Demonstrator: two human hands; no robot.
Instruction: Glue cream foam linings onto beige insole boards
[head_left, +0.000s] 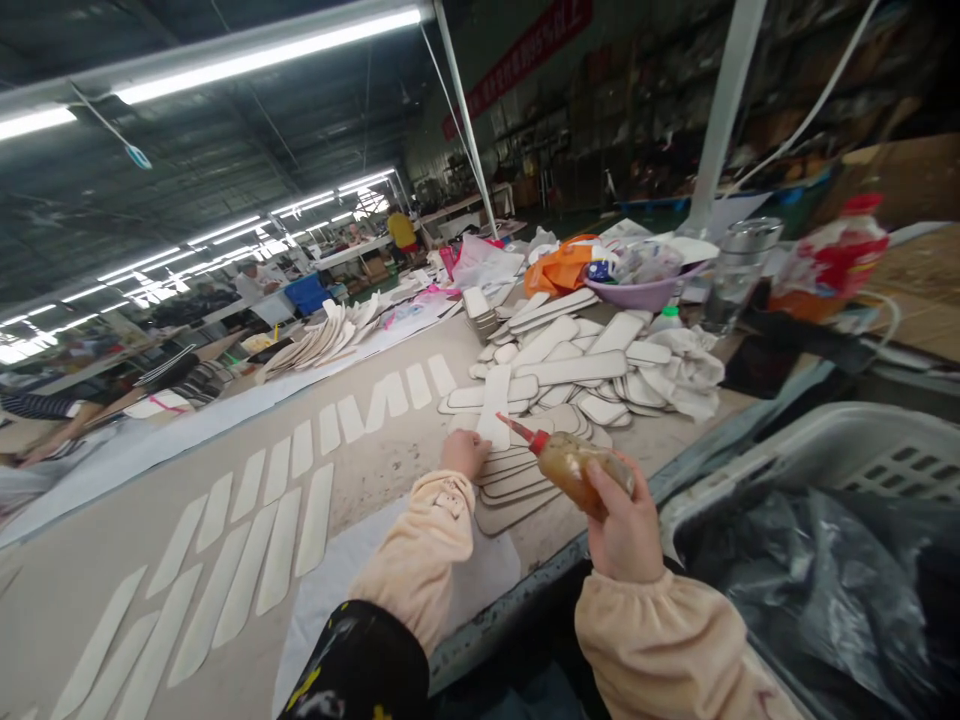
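My right hand (624, 520) is closed round a squeeze bottle (574, 462) of amber glue with a red nozzle, tilted so the tip points up-left. My left hand (463, 452) pinches the lower end of a white insole-shaped strip (495, 403) that lies on a fanned stack of similar strips (514, 485) near the table's front edge. The bottle's nozzle hovers just right of that strip. Both of my sleeves are pale peach.
A big heap of white strips (592, 365) lies behind the stack. Rows of strips (247, 545) are laid out on the long table to the left. A grey basket with a black bag (832, 560) stands at right. A purple bowl (637, 293), a jar and a bagged bottle sit farther back. Other people work at the left.
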